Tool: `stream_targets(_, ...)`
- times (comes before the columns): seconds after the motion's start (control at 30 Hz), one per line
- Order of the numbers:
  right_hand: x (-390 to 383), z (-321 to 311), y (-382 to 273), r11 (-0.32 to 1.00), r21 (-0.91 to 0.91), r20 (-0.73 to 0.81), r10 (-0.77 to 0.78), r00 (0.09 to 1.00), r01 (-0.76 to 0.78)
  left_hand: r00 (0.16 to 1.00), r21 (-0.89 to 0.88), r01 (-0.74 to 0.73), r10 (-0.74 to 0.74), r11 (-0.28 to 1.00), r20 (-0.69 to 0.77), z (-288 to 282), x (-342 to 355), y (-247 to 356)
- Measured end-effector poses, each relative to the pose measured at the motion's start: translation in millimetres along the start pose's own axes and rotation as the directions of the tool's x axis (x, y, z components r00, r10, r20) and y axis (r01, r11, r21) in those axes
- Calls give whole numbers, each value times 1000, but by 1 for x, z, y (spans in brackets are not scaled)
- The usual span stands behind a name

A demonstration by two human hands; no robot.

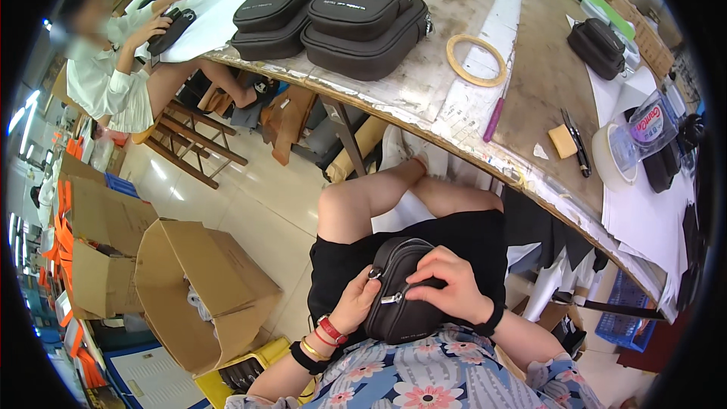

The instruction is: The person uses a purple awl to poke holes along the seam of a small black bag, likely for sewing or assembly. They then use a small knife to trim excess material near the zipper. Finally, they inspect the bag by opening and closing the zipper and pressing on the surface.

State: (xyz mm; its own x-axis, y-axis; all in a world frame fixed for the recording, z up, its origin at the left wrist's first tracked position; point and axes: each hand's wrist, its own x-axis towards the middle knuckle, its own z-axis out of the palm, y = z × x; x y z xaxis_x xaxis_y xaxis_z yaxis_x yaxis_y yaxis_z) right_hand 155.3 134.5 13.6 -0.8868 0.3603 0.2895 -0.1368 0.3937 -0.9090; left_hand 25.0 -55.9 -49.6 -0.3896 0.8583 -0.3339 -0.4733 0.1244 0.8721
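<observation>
Workshop floor and a long, worn worktable (530,98) fill the view, the table sweeping from twelve o'clock down to four o'clock. At eleven o'clock a co-worker in white (98,76) sits handling a dark bag. Open cardboard boxes (204,288) stand at eight o'clock. On the table near twelve o'clock lie stacked black pouches (356,15), with a tape ring (475,60) just beside them toward one o'clock, and a plastic bottle (647,129) at three o'clock.

Down at six o'clock, on the person's lap, rests a small black pouch (397,295). The left hand (356,299) is closed around its side near the silver zip pull (391,298). The right hand (447,284) lies curled over its top, fingers bent and pressing on it.

The pouch is propped only on the thigh and held by the two hands; if either grip loosens, I judge it could slide off toward the floor. Tugging the zip askew might also snag the fabric.
</observation>
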Motion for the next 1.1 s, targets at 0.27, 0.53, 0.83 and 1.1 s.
stream_targets(0.27, 8, 3, -6, 996, -36, 13, 80, 997, -79, 994, -181, -50, 32, 982, -101, 0, -9, -9)
stream_targets(0.53, 20, 4, -2, 981, -196, 141, 21, 990, 7, 700, 779, -295, 680, 553, -218, 6, -21, 44)
stream_targets(0.83, 29, 30, 7, 985, -167, 141, -26, 990, 50, 937, 968, -183, 329, 172, 119, 8, -12, 95)
stream_targets(1.1, 30, 36, 7, 975, -144, 150, -147, 978, 169, 893, 855, -358, 404, 376, 196, -3, -15, 68)
